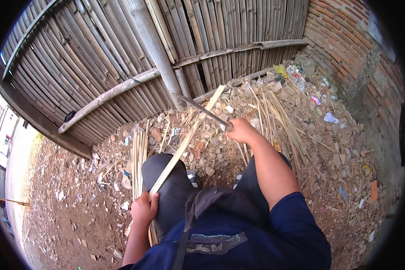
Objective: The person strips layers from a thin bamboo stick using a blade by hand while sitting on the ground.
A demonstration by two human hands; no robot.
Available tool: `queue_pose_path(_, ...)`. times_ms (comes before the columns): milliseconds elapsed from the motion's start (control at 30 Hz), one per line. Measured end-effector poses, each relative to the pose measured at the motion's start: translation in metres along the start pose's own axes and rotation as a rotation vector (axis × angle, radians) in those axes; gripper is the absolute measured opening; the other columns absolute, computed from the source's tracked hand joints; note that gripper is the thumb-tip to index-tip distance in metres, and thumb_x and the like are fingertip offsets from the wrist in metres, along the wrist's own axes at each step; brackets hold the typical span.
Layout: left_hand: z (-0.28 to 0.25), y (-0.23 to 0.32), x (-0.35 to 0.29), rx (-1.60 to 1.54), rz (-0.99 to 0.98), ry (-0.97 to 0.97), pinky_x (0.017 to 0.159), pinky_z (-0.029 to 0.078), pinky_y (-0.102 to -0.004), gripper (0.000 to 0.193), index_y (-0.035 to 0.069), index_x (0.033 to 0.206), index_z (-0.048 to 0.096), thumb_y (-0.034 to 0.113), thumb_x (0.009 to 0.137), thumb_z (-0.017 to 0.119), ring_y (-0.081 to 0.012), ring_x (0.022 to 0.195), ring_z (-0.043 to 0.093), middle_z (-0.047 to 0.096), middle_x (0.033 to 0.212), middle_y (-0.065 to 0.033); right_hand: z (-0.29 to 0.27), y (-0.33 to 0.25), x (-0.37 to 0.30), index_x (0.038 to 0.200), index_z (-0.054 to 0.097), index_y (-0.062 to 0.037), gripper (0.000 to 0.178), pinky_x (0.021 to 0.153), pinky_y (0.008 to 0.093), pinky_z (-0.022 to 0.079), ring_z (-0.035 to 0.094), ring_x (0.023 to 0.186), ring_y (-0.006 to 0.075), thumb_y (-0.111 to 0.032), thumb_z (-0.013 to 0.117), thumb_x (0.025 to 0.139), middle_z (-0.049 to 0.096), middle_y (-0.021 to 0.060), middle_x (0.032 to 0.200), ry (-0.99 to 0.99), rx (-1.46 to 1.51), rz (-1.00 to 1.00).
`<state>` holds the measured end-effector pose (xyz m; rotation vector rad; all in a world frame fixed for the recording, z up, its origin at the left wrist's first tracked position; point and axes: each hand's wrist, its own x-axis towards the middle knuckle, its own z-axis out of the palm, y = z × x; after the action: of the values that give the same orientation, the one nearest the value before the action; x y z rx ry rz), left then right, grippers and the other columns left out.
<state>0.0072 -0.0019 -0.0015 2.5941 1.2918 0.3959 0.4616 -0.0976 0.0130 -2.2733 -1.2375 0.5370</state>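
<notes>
A fence of upright bamboo slats fills the upper left and upper middle of the frame, crossed by a bamboo rail and a thick post. A dark beam slants along its lower edge at left. A brick wall stands at upper right, with a yellow scrap and what may be clear plastic near its foot. Below these lie a crumpled white scrap and, at lower right, an orange brick piece on stony brown ground.
</notes>
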Motion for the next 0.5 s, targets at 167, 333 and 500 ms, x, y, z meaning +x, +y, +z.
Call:
queue_pose_path(167, -0.007, -0.002, -0.005, 0.02, -0.012, -0.024, 0.058, 0.049, -0.0566, 0.044, 0.002, 0.078, 0.054, 0.042, 0.096, 0.061, -0.0468, 0.062, 0.064, 0.062, 0.064, -0.0247, 0.025, -0.039, -0.023, 0.109, 0.071, -0.0077, 0.033, 0.078, 0.0432, 0.055, 0.07, 0.086, 0.0319, -0.026, 0.072, 0.082, 0.072, 0.0154, 0.092, -0.158, -0.228, -0.171)
queue_pose_path(333, -0.001, -0.011, -0.007, -0.011, 0.001, 0.004, 0.058, 0.052, -0.0549, 0.046, 0.004, 0.076, 0.053, 0.045, 0.094, 0.064, -0.0456, 0.062, 0.066, 0.064, 0.064, -0.024, 0.009, -0.043, -0.014, 0.114, 0.071, -0.0067, 0.04, 0.081, 0.0432, 0.054, 0.07, 0.087, 0.0295, -0.029, 0.075, 0.081, 0.072, 0.0165, 0.091, -0.32, -0.046, -0.025)
queue_pose_path(500, -0.009, 0.002, -0.003, 0.034, -0.06, -0.032, 0.06, 0.052, -0.0559, 0.046, 0.005, 0.077, 0.054, 0.046, 0.093, 0.065, -0.046, 0.064, 0.066, 0.064, 0.065, -0.0242, 0.014, -0.001, -0.003, 0.111, 0.07, -0.0064, 0.038, 0.085, 0.0434, 0.054, 0.069, 0.096, 0.0367, -0.023, 0.07, 0.078, 0.071, 0.0208, 0.1, -0.102, -0.013, 0.017)
